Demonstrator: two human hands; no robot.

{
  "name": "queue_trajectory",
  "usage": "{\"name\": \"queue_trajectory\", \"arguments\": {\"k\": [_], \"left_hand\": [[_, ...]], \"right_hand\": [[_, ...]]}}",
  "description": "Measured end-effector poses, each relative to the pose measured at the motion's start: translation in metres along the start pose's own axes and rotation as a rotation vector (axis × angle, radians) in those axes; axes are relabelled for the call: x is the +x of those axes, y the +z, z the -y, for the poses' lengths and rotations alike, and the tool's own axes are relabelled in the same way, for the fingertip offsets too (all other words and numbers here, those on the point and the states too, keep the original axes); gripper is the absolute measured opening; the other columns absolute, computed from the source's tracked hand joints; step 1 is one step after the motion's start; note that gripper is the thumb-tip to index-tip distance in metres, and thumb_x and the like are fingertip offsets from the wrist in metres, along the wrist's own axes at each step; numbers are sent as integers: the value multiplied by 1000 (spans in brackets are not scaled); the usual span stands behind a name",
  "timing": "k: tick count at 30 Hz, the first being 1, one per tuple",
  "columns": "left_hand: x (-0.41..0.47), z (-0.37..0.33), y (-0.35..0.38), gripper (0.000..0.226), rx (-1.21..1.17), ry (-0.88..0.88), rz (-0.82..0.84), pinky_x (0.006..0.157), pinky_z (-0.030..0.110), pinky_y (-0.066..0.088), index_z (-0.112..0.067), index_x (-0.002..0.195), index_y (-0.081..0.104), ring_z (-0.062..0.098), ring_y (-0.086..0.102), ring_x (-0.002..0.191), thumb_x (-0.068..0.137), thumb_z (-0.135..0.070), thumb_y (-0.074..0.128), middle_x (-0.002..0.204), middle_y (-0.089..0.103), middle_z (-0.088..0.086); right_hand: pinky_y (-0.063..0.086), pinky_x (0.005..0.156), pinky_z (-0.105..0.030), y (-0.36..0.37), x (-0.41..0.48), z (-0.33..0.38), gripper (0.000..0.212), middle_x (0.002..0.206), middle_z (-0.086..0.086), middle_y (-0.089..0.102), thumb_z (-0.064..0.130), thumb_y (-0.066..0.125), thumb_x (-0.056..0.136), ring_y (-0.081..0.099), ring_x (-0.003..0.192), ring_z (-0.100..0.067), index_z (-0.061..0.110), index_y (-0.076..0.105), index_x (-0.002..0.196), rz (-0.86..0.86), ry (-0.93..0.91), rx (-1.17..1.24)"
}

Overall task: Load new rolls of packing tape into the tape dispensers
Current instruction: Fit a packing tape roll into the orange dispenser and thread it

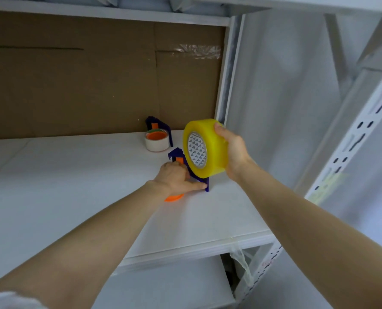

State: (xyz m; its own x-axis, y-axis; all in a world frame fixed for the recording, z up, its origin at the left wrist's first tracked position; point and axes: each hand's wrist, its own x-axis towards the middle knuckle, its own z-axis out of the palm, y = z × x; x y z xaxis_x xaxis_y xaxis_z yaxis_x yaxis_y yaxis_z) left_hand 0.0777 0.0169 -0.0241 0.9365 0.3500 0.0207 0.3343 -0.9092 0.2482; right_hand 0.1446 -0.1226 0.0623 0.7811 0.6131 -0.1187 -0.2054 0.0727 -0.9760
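Here, right hand (234,151) grips tape roll (214,148), left hand (174,177) grips dispenser (175,154).

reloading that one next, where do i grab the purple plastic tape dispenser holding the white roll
Pinch the purple plastic tape dispenser by its upright frame, coming from above: it stands taller than the white roll in front, with brown cardboard close behind.

Yellow tape roll (210,148), blue/orange dispenser (178,155)

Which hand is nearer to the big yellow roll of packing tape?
Right. The right hand holds the yellow tape roll from its right side; the left hand grips the blue-and-orange plastic dispenser below it.
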Motion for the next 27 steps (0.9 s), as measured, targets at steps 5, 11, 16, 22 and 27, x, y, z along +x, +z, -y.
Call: {"name": "queue_trajectory", "arguments": {"k": [5,11,16,22,27], "left_hand": [[-15,12,-21,104,123,-106,155,106,38,25,-21,141,31,27,31,130,58,-70,68,138,36,6],[-28,32,-19,125,-306,-278,229,105,39,40,-9,149,9,27,37,133,55,-31,89,148,31,9],[-40,65,-25,97,-852,-343,275,94,43,50,-4,131,45,28,60,109,38,-3,72,121,61,13],[-48,68,-45,58,-998,-540,53,90,40,53,2,135,44,31,62,105,78,7,52,125,58,23],[-45,43,-50,25,-1164,-534,-5,89,38,53,-7,98,64,26,64,87,94,-21,45,101,66,16]], "right_hand": [[53,88,-46,4,2,-2,20,98,-6,68,44,60,85,66,92,-29,26,59,94,6,8,-21],[52,76,-32,20,-6,0,18,94,-7,66,38,59,89,63,79,-19,20,59,85,150,-130,-367],[35,96,-22,44,-8,-26,63,145,-6,42,42,55,91,39,132,-21,14,35,144,406,-367,-1253],[15,112,-35,49,-15,-47,60,146,-2,42,49,47,93,33,137,-22,23,31,145,375,-568,-1692],[12,113,-37,34,-19,-54,55,143,0,44,45,49,93,32,136,-21,26,36,142,295,-560,-1638]]}}
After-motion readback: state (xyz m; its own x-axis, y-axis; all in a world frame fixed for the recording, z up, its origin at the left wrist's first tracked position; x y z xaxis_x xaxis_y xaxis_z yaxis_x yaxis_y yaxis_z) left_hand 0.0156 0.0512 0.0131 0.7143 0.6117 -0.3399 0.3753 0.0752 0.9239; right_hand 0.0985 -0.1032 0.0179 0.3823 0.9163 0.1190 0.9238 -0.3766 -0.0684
